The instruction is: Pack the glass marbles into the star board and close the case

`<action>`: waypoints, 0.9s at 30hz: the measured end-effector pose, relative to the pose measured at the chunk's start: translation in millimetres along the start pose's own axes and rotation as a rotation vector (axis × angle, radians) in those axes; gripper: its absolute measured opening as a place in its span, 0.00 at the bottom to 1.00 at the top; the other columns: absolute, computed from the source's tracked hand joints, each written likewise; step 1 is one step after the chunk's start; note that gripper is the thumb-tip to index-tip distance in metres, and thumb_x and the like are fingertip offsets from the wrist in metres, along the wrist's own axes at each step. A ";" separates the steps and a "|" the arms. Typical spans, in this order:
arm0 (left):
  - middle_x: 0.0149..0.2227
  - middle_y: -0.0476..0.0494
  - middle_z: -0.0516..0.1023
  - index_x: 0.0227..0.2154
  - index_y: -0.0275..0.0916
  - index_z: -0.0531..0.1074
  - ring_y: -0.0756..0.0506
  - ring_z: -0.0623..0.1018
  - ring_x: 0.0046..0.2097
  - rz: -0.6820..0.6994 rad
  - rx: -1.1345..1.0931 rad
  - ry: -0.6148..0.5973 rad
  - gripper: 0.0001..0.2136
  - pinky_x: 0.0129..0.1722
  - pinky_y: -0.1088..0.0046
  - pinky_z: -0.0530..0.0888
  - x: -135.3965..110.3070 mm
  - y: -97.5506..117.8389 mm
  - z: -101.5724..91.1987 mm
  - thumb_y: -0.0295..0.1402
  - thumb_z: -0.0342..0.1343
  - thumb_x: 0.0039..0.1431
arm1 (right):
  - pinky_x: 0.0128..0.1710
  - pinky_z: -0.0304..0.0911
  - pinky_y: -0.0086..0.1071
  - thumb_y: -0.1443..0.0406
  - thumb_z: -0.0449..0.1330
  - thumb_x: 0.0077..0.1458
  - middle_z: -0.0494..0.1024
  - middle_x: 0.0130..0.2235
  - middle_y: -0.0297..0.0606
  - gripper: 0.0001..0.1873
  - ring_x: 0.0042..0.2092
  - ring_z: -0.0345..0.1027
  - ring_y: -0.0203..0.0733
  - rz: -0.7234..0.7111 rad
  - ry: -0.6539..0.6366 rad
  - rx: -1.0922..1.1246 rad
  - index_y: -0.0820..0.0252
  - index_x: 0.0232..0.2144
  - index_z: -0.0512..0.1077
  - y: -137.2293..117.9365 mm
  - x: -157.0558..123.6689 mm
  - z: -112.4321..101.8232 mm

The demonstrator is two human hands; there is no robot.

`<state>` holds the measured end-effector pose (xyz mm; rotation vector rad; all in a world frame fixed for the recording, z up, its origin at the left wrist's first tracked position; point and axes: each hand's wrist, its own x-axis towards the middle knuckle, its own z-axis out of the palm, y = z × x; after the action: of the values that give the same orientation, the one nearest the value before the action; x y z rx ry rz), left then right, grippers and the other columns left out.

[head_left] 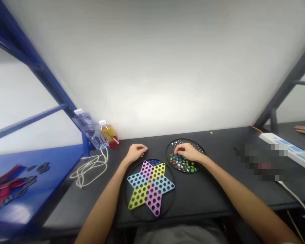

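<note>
Over toward the left on the black bench (198,189), there's a loose white cable (91,166) with two bottles (108,134) just behind it. Next up, the left hand (136,151) sits right by the far edge of the star board (149,183), fingers curled, can't tell if that grip has anything. Then the right hand (188,151) is over the round tray (169,148), fingertips bunched right at the little colored pieces (183,163); can't tell if its grip's pinching one. Power strip (289,149) is way off right.
</note>
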<state>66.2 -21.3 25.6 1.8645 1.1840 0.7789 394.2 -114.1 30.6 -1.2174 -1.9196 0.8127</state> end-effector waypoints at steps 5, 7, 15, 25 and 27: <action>0.26 0.42 0.78 0.34 0.33 0.79 0.49 0.74 0.24 0.006 0.010 0.001 0.18 0.24 0.75 0.71 0.3 -1.1 0.0 0.46 0.60 0.51 | 0.41 0.65 0.31 0.72 0.54 0.49 0.81 0.33 0.36 0.12 0.37 0.73 0.41 0.004 0.001 0.001 0.59 0.28 0.78 0.2 -0.9 -0.5; 0.26 0.42 0.78 0.34 0.33 0.79 0.49 0.74 0.24 -0.002 0.006 -0.001 0.18 0.23 0.75 0.71 0.4 -1.1 0.0 0.46 0.60 0.50 | 0.41 0.65 0.32 0.72 0.54 0.49 0.81 0.33 0.36 0.12 0.37 0.73 0.41 0.003 0.004 -0.011 0.59 0.28 0.78 0.3 -1.3 -1.0; 0.26 0.42 0.78 0.34 0.33 0.79 0.49 0.74 0.24 -0.006 0.003 -0.006 0.18 0.24 0.75 0.71 0.6 0.0 0.2 0.46 0.61 0.50 | 0.40 0.66 0.31 0.71 0.54 0.49 0.81 0.33 0.36 0.11 0.37 0.73 0.41 0.019 0.002 0.013 0.59 0.28 0.78 0.8 -1.6 -3.1; 0.26 0.42 0.78 0.34 0.33 0.79 0.49 0.74 0.24 -0.007 0.009 0.004 0.18 0.24 0.75 0.71 0.3 -0.6 0.8 0.45 0.60 0.50 | 0.38 0.67 0.31 0.71 0.55 0.47 0.80 0.33 0.36 0.12 0.36 0.73 0.41 0.048 -0.008 0.053 0.59 0.29 0.78 2.6 -5.8 -13.4; 0.26 0.42 0.78 0.34 0.33 0.79 0.49 0.74 0.24 -0.001 0.009 0.003 0.18 0.24 0.75 0.71 -0.1 -0.5 0.5 0.45 0.60 0.50 | 0.38 0.67 0.31 0.70 0.54 0.47 0.80 0.32 0.36 0.12 0.36 0.73 0.41 0.049 -0.009 0.055 0.59 0.29 0.78 1.6 -6.0 -13.3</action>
<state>66.3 -21.4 24.8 1.8706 1.1925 0.7773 407.7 -117.4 35.2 -1.2335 -1.8691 0.8916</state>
